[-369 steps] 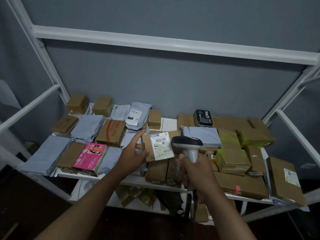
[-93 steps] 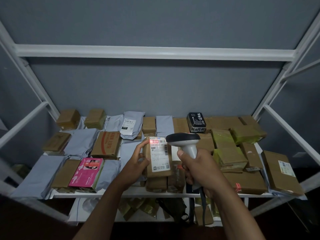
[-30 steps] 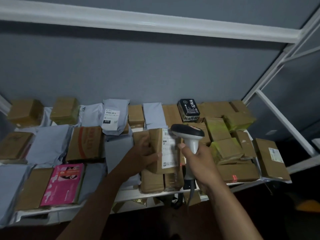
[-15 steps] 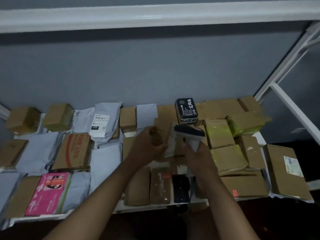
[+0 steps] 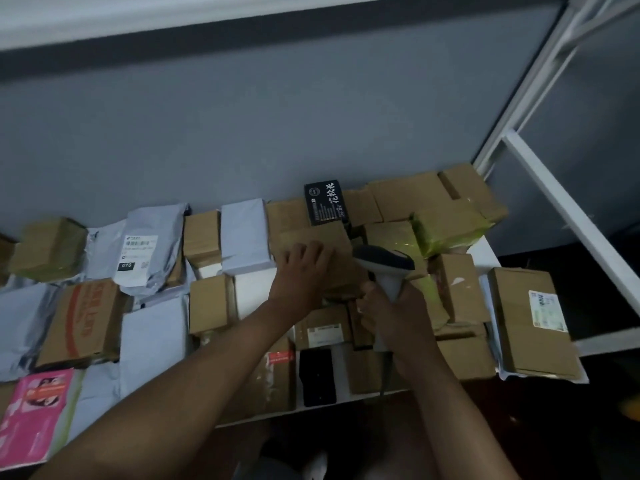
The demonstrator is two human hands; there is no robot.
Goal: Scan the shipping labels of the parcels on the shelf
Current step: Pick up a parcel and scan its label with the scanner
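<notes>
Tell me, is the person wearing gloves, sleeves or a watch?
No. Both forearms are bare as far as the picture shows. The left hand and right hand wear no gloves, and no watch, ring or bracelet shows.

The box [image 5: 313, 242] no longer stands tilted up with its label facing the scanner [image 5: 384, 268]; it now lies label-down among the back parcels, the left hand [image 5: 301, 271] resting on top.
</notes>
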